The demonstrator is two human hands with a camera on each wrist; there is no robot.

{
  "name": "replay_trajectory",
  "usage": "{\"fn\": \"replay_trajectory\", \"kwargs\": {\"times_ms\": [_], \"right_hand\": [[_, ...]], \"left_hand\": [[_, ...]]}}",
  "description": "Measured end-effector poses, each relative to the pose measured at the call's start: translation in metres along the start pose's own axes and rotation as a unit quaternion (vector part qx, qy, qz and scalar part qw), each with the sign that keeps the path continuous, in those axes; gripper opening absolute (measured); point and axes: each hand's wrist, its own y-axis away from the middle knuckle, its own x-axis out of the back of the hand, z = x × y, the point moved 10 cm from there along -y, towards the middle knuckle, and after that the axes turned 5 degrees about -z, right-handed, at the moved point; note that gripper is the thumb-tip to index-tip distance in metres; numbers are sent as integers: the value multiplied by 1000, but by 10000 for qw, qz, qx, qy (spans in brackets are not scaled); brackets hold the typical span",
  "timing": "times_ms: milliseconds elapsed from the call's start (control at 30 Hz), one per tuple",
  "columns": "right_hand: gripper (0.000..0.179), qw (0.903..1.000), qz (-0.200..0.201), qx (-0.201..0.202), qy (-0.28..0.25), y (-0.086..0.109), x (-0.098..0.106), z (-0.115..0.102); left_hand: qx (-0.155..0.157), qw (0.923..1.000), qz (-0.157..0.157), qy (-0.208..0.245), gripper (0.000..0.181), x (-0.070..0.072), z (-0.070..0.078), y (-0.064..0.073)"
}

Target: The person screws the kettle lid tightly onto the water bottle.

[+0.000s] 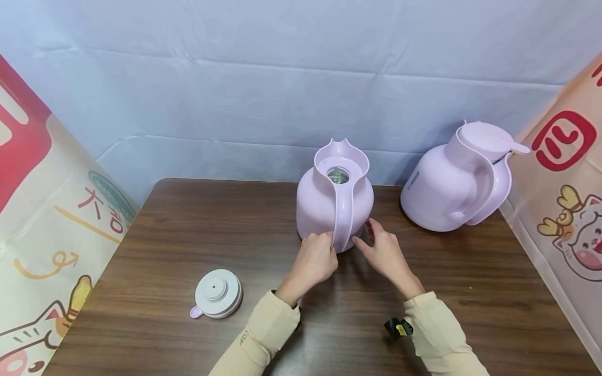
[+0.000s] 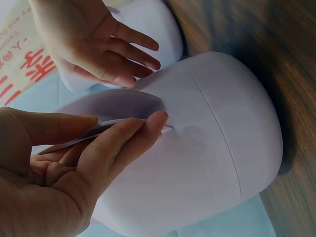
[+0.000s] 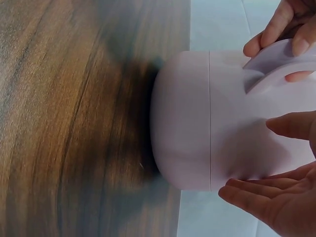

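A lilac thermos jug (image 1: 308, 206) stands upright near the table's back edge, its top uncovered and a shiny round opening (image 1: 338, 175) showing inside the collar. Its handle (image 1: 344, 216) faces the person. My left hand (image 1: 317, 257) pinches the lower part of that handle between thumb and fingers, as the left wrist view also shows. At the jug's right side is my right hand (image 1: 383, 250), thumb and fingers spread apart, fingertips close to the lower body (image 3: 237, 148). A round white lid (image 1: 218, 292) with a lilac tab lies on the table at left.
A second lilac jug (image 1: 437, 193), with its lid on top, stands at the back right, handle turned right. The brown wooden table (image 1: 197, 224) ends at a pale blue cloth backdrop (image 1: 244, 104). Printed banners (image 1: 569, 224) border both sides.
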Motion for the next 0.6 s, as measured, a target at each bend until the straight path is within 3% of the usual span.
{"fn": "replay_trajectory", "kwargs": {"times_ms": [200, 333, 467, 600], "right_hand": [[49, 9999, 108, 52, 31, 3, 4, -4], [36, 9993, 272, 249, 27, 7, 8, -10], [23, 9973, 385, 623, 87, 10, 11, -19], [21, 9949, 393, 927, 32, 13, 12, -28]], "left_hand": [[-45, 9999, 85, -80, 9, 1, 2, 1], [-23, 10000, 47, -33, 8, 1, 1, 2], [62, 9997, -134, 176, 14, 1, -3, 1], [125, 9985, -412, 339, 18, -1, -6, 0]]}}
